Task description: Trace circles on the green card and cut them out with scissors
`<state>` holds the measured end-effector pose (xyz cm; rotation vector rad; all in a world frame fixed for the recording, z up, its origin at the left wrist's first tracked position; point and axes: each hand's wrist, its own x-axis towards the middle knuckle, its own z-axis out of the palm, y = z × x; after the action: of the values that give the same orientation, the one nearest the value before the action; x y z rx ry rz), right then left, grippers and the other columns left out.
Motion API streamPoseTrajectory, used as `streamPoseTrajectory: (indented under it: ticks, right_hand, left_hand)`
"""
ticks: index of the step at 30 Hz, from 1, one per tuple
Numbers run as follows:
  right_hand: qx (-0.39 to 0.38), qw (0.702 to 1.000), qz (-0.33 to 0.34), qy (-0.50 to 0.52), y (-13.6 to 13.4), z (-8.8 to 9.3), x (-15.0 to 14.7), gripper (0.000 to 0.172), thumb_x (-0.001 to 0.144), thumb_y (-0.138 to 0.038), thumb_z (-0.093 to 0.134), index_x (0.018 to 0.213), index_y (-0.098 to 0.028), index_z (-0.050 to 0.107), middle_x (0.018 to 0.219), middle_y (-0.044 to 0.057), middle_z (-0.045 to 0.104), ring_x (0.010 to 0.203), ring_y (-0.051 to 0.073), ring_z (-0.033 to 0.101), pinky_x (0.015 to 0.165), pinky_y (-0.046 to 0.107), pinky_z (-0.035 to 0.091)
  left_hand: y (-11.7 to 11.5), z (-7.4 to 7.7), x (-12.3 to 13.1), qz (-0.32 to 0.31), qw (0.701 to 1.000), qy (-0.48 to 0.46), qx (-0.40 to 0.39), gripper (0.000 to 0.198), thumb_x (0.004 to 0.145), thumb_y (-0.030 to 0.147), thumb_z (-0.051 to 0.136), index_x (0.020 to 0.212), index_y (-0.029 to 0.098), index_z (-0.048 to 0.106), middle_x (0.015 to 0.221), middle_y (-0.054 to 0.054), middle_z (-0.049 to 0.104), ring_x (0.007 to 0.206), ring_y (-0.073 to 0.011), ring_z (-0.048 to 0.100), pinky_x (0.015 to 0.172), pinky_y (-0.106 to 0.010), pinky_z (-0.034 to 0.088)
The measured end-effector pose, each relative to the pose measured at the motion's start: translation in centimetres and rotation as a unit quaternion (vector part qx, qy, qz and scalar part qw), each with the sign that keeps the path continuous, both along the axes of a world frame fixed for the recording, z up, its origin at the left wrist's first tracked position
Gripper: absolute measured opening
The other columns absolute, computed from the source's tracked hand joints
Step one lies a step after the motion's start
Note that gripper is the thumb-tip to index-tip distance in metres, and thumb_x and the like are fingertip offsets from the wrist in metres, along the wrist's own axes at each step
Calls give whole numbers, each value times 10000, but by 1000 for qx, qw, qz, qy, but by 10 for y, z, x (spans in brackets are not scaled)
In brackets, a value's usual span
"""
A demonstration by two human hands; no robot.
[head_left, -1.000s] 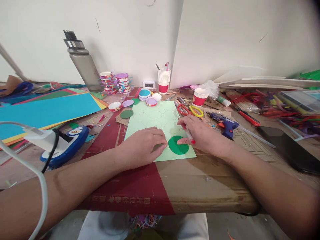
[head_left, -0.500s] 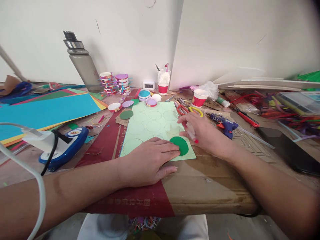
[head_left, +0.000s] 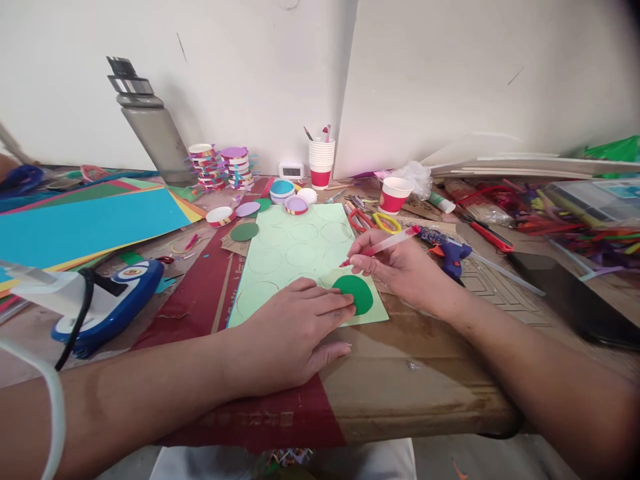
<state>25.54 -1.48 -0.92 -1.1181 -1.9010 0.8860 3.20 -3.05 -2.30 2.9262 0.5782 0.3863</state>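
Observation:
A light green paper sheet point(head_left: 295, 255) with rows of drawn circles lies on the cardboard-covered table. Near its lower right corner is a dark green paper disc point(head_left: 361, 293). My left hand point(head_left: 305, 327) lies flat on the sheet, fingertips pressing the disc's left side, thumb apart. In my right hand point(head_left: 395, 263) is a red pen point(head_left: 393, 241), pinched between thumb and fingers. Its tip points down-left, just above the disc's upper edge; whether it touches the paper I cannot tell.
Behind the sheet stand stacked paper cups point(head_left: 321, 163) and paper-ring stacks point(head_left: 235, 168). Scissors point(head_left: 386, 222), a glue gun point(head_left: 453, 257) and a black phone point(head_left: 575, 297) lie to the right. Coloured paper point(head_left: 95, 223), a blue power strip point(head_left: 113, 307) and a bottle point(head_left: 155, 140) are on the left.
The pen has swung round in my right hand, from red end low to tip pointing down-left at the disc. My left hand stays on the disc. The view has shifted slightly.

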Motion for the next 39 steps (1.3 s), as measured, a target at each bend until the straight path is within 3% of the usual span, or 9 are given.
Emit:
streamPoseTrajectory:
  ticks: [12, 39]
  right_hand:
    - [33, 997, 25, -67, 1, -5, -5, 143, 951, -272, 547, 841, -185, 577, 798, 9, 605, 718, 130, 559, 630, 258, 427]
    - [54, 989, -5, -136, 0, -9, -9, 151, 944, -295, 562, 853, -182, 604, 784, 18, 629, 714, 146, 571, 635, 282, 406]
  left_hand:
    - [-3, 0, 0, 3, 1000, 11, 15, 423, 982, 434, 486, 1284, 167, 615, 1350, -103, 633, 1168, -249, 620, 985, -408, 430]
    - [-3, -2, 1, 2, 1000, -1, 10, 412, 962, 423, 525, 1263, 160, 625, 1315, -105, 651, 1137, -249, 626, 972, -408, 439]
